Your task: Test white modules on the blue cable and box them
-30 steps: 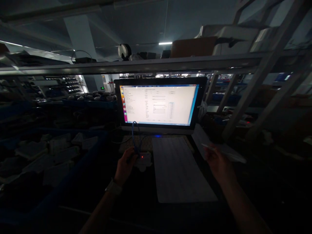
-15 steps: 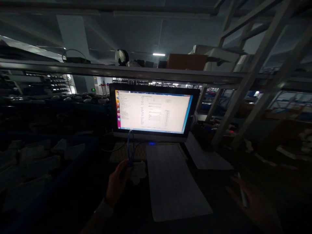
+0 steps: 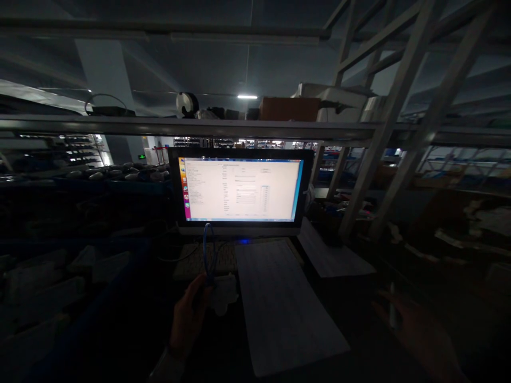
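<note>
My left hand [image 3: 189, 314] is closed, with thumb and fingers pinching a blue cable [image 3: 205, 252] whose loop stands up before the monitor. Right beside the fingertips is a small pale flat piece with a rounded tab [image 3: 223, 293]; whether it is joined to the cable I cannot tell. At the lower right, my right hand [image 3: 415, 330] holds a slim white pen [image 3: 393, 308] between its fingers, low in the dark. A long printed sheet of paper [image 3: 285, 308] lies between the two hands.
A lit monitor [image 3: 243, 191] stands at the back, with a keyboard [image 3: 187, 260] below it, partly under the paper. Another sheet [image 3: 337, 255] lies to the right. A blue bin [image 3: 104, 292] of pale packets is at left. Metal posts [image 3: 379, 133] and a loaded shelf [image 3: 159, 126] frame the place.
The view has shifted, so the monitor and shelf sit slightly lower and further left. Both hands keep their holds; the pen stands more upright.
</note>
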The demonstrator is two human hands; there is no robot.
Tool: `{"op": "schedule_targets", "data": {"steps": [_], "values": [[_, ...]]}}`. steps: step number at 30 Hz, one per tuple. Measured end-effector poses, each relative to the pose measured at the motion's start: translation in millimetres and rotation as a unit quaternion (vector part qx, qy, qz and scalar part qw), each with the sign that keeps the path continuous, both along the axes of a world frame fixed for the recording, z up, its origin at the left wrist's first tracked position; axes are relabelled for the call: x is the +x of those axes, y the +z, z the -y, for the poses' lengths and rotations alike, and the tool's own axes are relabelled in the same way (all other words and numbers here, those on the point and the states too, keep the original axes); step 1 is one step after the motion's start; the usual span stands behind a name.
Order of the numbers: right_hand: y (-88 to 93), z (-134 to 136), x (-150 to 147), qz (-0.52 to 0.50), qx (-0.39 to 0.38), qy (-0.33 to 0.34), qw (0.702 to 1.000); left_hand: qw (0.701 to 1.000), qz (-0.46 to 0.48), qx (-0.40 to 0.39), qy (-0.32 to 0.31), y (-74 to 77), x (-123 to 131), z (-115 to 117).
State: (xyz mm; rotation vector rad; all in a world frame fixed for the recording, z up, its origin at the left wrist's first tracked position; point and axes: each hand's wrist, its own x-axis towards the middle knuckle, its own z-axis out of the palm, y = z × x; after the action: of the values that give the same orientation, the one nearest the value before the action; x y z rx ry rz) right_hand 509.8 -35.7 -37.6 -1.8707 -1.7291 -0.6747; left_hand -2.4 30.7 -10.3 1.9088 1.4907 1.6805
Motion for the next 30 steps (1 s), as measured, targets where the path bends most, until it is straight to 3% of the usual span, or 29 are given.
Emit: {"op": "schedule_targets", "data": {"steps": [10, 30], "values": [[24.8, 4.8, -20.3, 0.083, 0.067, -0.003, 0.994, 1.0, -0.003, 0.011, 0.005, -0.5, 0.2, -0.4], [21.1, 2.5, -16.7, 0.057, 0.068, 0.031, 0.996, 1.0, 0.008, 0.015, 0.017, 4.0, 2.2, 1.3]]}}
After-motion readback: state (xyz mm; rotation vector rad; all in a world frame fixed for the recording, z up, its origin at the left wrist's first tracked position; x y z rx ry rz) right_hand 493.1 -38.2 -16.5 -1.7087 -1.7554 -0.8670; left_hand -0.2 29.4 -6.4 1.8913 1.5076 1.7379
